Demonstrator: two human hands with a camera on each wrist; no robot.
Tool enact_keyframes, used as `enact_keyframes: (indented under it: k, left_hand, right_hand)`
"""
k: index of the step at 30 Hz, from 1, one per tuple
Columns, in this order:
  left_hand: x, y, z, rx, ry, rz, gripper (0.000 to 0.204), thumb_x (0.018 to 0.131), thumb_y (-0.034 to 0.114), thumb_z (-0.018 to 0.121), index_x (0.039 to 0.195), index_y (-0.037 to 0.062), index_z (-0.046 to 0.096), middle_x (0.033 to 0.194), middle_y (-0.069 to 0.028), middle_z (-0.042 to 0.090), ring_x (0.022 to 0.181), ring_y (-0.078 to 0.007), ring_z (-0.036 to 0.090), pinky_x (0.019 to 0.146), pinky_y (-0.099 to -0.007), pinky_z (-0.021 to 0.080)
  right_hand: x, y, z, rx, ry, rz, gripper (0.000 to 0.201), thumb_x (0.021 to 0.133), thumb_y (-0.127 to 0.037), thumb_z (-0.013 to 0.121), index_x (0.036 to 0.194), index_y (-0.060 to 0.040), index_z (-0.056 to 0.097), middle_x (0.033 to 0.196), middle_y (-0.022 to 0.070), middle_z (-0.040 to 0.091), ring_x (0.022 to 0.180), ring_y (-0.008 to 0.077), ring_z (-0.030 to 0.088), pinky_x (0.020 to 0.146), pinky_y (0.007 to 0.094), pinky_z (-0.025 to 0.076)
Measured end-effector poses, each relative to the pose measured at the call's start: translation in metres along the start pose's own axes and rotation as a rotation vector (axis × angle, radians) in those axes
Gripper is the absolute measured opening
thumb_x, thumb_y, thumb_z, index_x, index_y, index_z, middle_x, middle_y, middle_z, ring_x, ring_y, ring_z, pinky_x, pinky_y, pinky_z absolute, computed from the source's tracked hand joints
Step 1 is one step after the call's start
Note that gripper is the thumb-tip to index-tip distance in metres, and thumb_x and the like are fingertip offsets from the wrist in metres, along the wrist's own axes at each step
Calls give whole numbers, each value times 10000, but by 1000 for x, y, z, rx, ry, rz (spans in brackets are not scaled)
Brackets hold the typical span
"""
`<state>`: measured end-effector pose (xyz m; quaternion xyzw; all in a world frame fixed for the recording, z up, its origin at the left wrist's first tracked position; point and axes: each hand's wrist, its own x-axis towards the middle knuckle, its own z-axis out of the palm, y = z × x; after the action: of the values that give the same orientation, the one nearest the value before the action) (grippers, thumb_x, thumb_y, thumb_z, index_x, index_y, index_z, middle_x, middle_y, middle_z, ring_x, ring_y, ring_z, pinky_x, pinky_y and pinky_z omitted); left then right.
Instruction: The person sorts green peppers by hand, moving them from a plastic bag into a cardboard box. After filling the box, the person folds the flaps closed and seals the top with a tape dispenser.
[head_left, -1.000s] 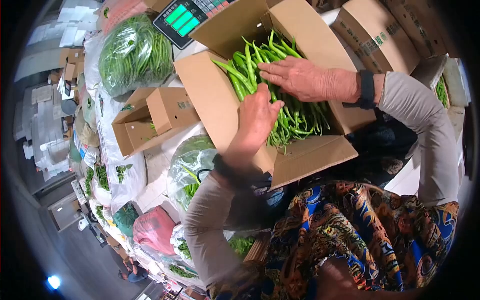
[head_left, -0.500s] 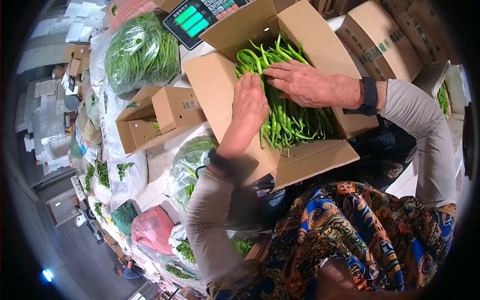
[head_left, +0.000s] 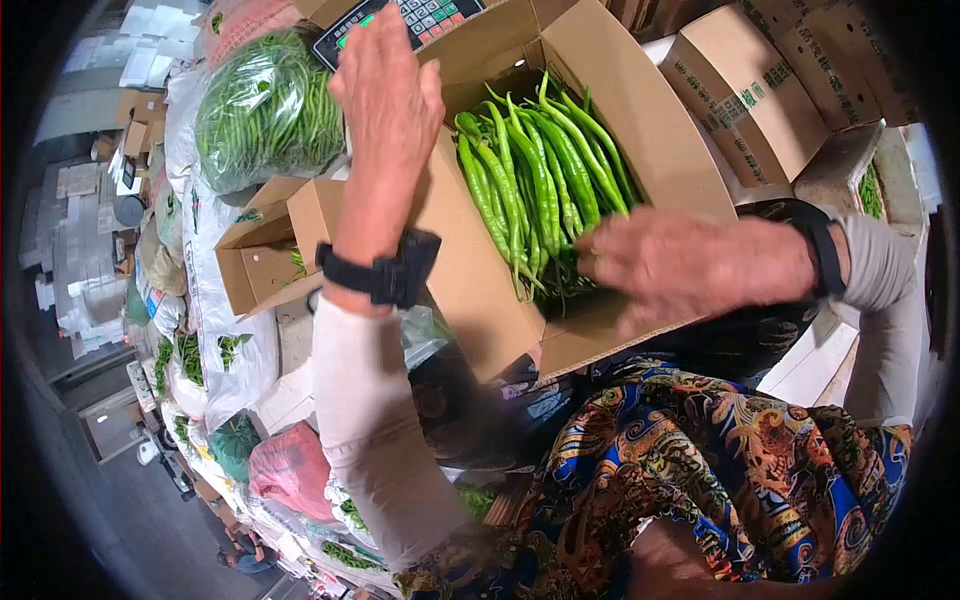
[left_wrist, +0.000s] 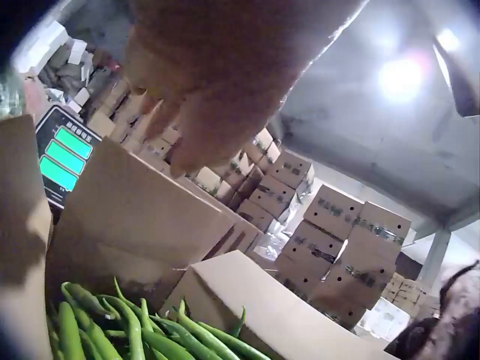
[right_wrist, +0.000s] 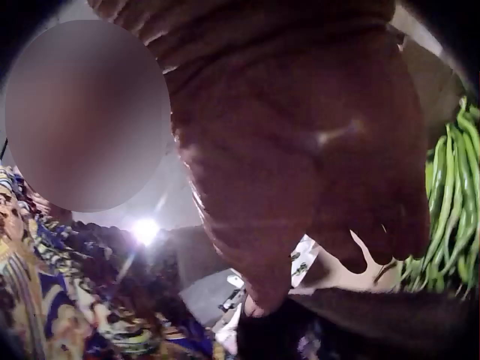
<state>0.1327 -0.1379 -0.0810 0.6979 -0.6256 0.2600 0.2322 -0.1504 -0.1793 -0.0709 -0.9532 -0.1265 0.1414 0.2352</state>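
Note:
Long green peppers (head_left: pixel 545 175) lie roughly side by side in an open cardboard box (head_left: pixel 640 120). The left hand (head_left: pixel 388 110) is raised over the box's left flap, beside the scale, with fingers extended and nothing seen in it. In the left wrist view that hand (left_wrist: pixel 202 82) is above the box, clear of the peppers (left_wrist: pixel 135 330). At the near end of the peppers is the right hand (head_left: pixel 690 262), blurred, its fingertips by the pepper ends. The right wrist view shows the back of this hand (right_wrist: pixel 300 157) with the peppers (right_wrist: pixel 454 202) at the right edge.
A digital scale (head_left: pixel 437 15) stands behind the box. On the left are a clear bag of green peppers (head_left: pixel 268 115) and a smaller open carton (head_left: pixel 265 265). A closed carton (head_left: pixel 750 95) sits at the right; stacked cartons (left_wrist: pixel 330 247) rise in the background.
The left hand has lifted off the peppers and moved up toward the scale, partly covering it. The right hand has shifted down toward the near end of the box, uncovering the peppers.

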Motion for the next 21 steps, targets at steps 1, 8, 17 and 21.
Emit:
enact_keyframes:
  k: [1, 8, 17, 21]
  left_hand:
    - [3, -3, 6, -1, -1, 0, 515, 802, 141, 655, 1272, 17, 482, 1122, -242, 550, 1086, -380, 524, 929, -439, 417]
    - [-17, 3, 35, -192, -562, -195, 234, 793, 223, 674, 982, 85, 672, 929, -189, 558, 908, -370, 587, 771, -458, 491]
    - [-63, 22, 39, -298, -376, -124, 455, 819, 206, 670, 1188, -6, 508, 1136, -213, 554, 1060, -381, 533, 896, -436, 442]
    - [-65, 28, 42, -295, -340, -164, 462, 789, 146, 671, 1197, 2, 508, 1159, -201, 547, 1079, -381, 524, 913, -435, 426]
  right_hand:
    - [-5, -13, 2, 89, -40, -36, 609, 830, -437, 639, 1128, 80, 520, 1133, 221, 540, 1014, 335, 555, 877, 424, 484]
    - [-18, -20, 34, 239, -98, 83, 257, 831, -143, 577, 1022, 24, 539, 777, 179, 620, 786, 357, 643, 664, 443, 514]
    - [-3, 11, 14, 406, -211, 125, 643, 818, -559, 618, 990, 59, 573, 877, 268, 627, 901, 423, 607, 757, 467, 492]
    - [0, 43, 26, 316, 470, 338, 655, 842, -527, 615, 975, 102, 490, 997, 293, 527, 945, 444, 541, 809, 471, 452]
